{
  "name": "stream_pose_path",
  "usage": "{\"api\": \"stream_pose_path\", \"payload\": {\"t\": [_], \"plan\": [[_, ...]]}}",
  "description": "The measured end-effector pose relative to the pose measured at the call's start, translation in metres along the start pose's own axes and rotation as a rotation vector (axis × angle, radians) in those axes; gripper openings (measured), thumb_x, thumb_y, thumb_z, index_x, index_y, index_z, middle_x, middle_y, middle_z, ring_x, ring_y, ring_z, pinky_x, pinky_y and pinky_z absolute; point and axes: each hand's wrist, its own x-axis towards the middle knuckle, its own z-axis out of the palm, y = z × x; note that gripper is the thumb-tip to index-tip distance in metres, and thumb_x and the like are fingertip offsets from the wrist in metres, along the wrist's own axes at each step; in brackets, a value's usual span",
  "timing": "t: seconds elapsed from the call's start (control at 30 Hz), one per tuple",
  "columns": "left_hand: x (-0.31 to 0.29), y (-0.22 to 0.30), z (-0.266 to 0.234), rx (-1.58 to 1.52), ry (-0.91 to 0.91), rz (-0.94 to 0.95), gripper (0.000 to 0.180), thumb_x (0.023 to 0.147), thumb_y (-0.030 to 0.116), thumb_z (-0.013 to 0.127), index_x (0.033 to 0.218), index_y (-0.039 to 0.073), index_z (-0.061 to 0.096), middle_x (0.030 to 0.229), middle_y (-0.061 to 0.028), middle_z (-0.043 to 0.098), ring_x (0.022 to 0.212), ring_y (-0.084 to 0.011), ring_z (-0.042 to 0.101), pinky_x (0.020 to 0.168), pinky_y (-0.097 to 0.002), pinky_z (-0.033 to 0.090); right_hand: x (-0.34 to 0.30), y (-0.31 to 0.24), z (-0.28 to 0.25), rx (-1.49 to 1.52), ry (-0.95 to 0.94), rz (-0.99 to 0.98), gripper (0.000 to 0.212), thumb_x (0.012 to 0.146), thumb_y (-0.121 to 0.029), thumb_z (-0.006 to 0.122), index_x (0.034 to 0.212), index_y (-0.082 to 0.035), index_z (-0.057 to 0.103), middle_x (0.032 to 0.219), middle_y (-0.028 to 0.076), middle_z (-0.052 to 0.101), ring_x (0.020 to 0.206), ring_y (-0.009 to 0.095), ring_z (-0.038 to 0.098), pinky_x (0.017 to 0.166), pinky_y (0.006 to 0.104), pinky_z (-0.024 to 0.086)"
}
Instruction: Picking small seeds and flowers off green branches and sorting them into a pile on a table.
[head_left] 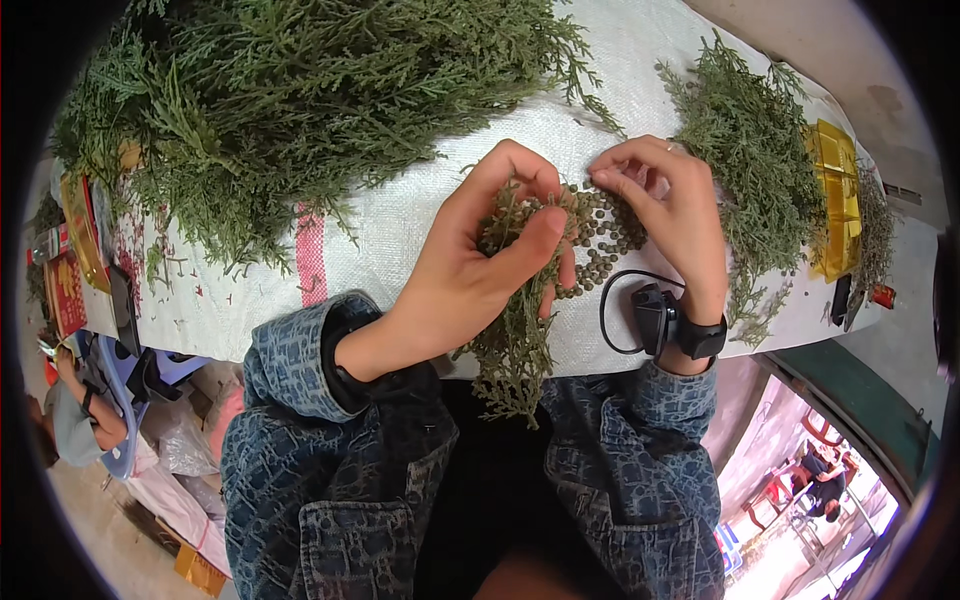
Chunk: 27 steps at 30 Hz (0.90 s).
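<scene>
left hand point(480, 265) fingers closed around a cypress sprig point(515, 345) whose stem hangs toward the body, right hand point(670, 215) fingers pinched at its small round cones point(600, 235), just beside, over the bench point(400, 215).

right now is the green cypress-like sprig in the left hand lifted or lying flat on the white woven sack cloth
Lifted: the left hand grips the green sprig, its tip hanging past the white woven cloth's edge, while the right hand picks at its round berries.
</scene>
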Motion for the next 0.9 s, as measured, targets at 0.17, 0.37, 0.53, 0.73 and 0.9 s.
{"api": "stream_pose_path", "payload": {"t": [0.17,0.37,0.53,0.73,0.9], "plan": [[0.000,0.000,0.001,0.023,0.040,-0.034,0.010,0.096,0.008,0.049,0.103,0.000,0.050,0.087,-0.0053,0.055,0.071,-0.0118,0.061,0.050,-0.0241,0.050,-0.011,-0.014,-0.001,0.700,0.056,0.050,0.013,0.087,-0.004,0.065,0.098,0.003,0.065,0.095,0.006,0.066,0.082,0.008,0.058,0.075,0.0205,0.045],[0.001,-0.003,0.000,0.028,0.067,0.006,0.012,0.097,0.007,0.048,0.106,-0.001,0.050,0.092,-0.0093,0.056,0.078,-0.0158,0.061,0.051,-0.0262,0.051,-0.020,-0.028,0.004,0.831,0.001,-0.113,0.013,0.084,0.003,0.065,0.096,0.005,0.064,0.092,0.008,0.065,0.081,0.010,0.060,0.075,0.0229,0.048],[0.003,-0.005,-0.002,0.000,0.025,0.077,0.013,0.096,0.007,0.050,0.106,-0.001,0.051,0.093,-0.0100,0.057,0.076,-0.0163,0.061,0.052,-0.0267,0.052,-0.023,-0.033,0.008,0.827,-0.028,-0.065,0.014,0.082,0.004,0.066,0.095,0.007,0.064,0.089,0.009,0.066,0.081,0.012,0.062,0.074,0.0235,0.050],[0.002,-0.005,0.000,0.002,0.076,0.101,0.014,0.095,0.007,0.052,0.106,-0.002,0.052,0.091,-0.0095,0.058,0.074,-0.0166,0.061,0.053,-0.0264,0.053,-0.022,-0.034,0.011,0.894,-0.011,-0.077,0.015,0.081,0.006,0.066,0.097,0.007,0.064,0.092,0.011,0.067,0.084,0.014,0.064,0.077,0.0247,0.051],[0.001,-0.005,0.000,-0.028,0.098,0.098,0.013,0.095,0.007,0.053,0.104,-0.002,0.053,0.088,-0.0092,0.059,0.072,-0.0160,0.061,0.051,-0.0264,0.052,-0.022,-0.031,0.017,0.987,-0.006,0.025,0.016,0.081,0.007,0.067,0.096,0.007,0.063,0.092,0.012,0.067,0.086,0.015,0.065,0.079,0.0260,0.052]]}}
